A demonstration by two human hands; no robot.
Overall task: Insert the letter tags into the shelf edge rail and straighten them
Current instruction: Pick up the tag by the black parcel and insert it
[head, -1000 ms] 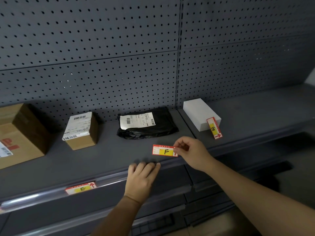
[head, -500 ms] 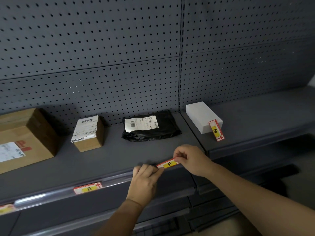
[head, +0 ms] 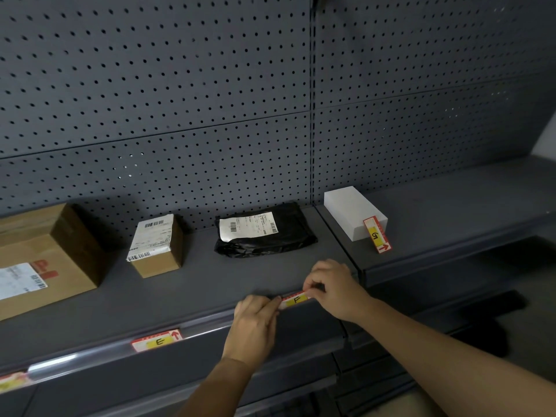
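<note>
While both hands work at the front lip of the dark grey metal shelf (head: 186, 284), things read left to right like this: a partly cut-off red-and-yellow paper tag (head: 12, 382) sits in the clear plastic shelf edge rail (head: 90, 355) at the far left edge, letter not readable. Above it on the shelf, a large brown cardboard box (head: 39, 260) with a white shipping label. Next, a small brown cardboard box (head: 156, 245) with white barcode labels on top and down its front. Below that, a red-and-yellow tag marked E (head: 157, 340) sits in the rail, slightly tilted, red arrow at its right end. Then the left hand (head: 255, 323), back facing the camera, fingers curled, fingertips pinching the left end of the red-and-yellow tag marked F (head: 295, 300). That tag lies along the shelf's front edge at the rail; cannot tell if it is seated in the channel. Behind it, a black plastic mailer bag (head: 264, 233) with a white label lies flat. The right hand (head: 334, 287) pinches the F tag's right end, thumb and fingers closed on it. Further right, on the neighbouring shelf section, a white rectangular box (head: 352, 212), with a red-and-yellow tag marked G (head: 377, 235) leaning loose against its front corner, lower end on the shelf, well apart from the rail. Grey perforated metal back panel (head: 210, 85) behind everything.
</note>
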